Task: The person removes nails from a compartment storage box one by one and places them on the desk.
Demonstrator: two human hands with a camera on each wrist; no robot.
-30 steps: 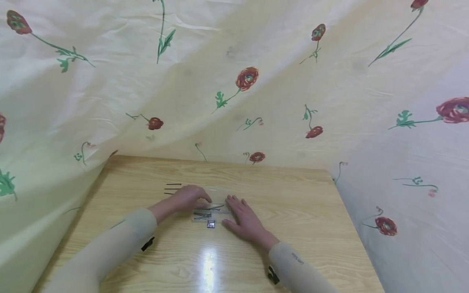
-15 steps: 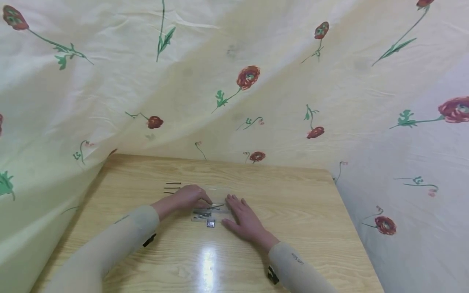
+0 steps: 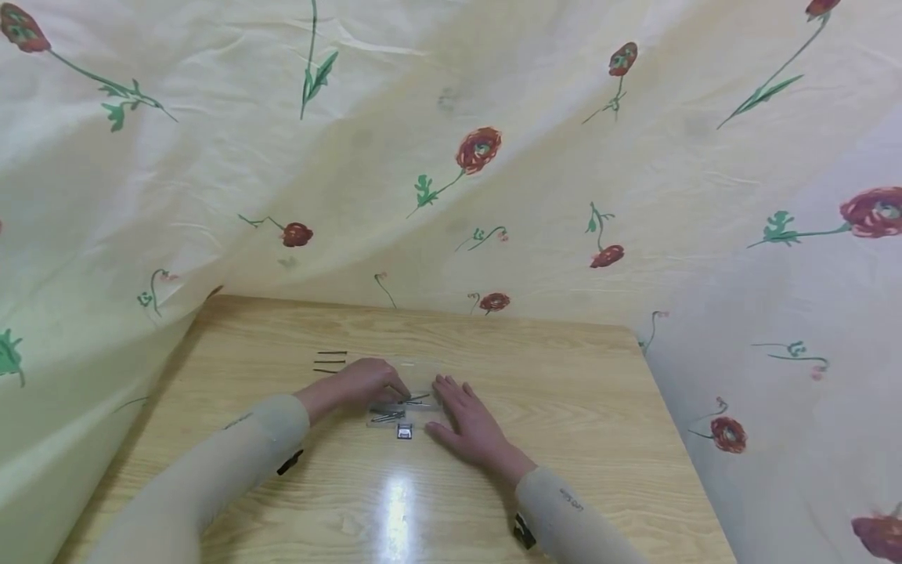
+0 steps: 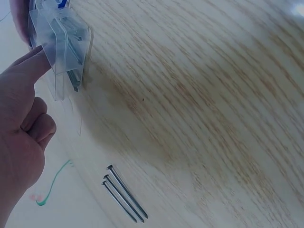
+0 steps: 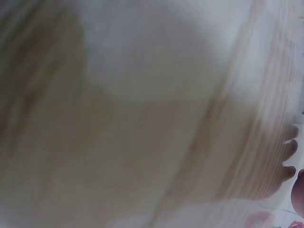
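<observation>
A clear plastic compartment box [image 3: 426, 417] holding several metal nails [image 3: 389, 416] lies between my hands. My left hand [image 3: 366, 381] reaches over its left side with fingers down among the compartments. In the left wrist view, extended fingers of that hand [image 4: 21, 114] go behind the clear wall of the box [image 4: 59, 88] while other fingers curl into the palm. I cannot tell if the fingertips pinch a nail. My right hand [image 3: 470, 424] rests with spread fingers against the box's right side. Its fingertips [image 5: 289, 151] show at the right wrist view's edge.
Three loose nails [image 3: 330, 362] lie side by side on the wooden table [image 3: 564, 407], left of the box. A small square piece with a dark blue border [image 3: 405, 432] sits at the box's front edge. Flowered cloth [image 3: 395, 172] hangs behind the table and along its sides.
My left hand has shifted slightly rightward and its fingers reach lower into the box. The right hand stays at the box's side. The head view has moved slightly.
</observation>
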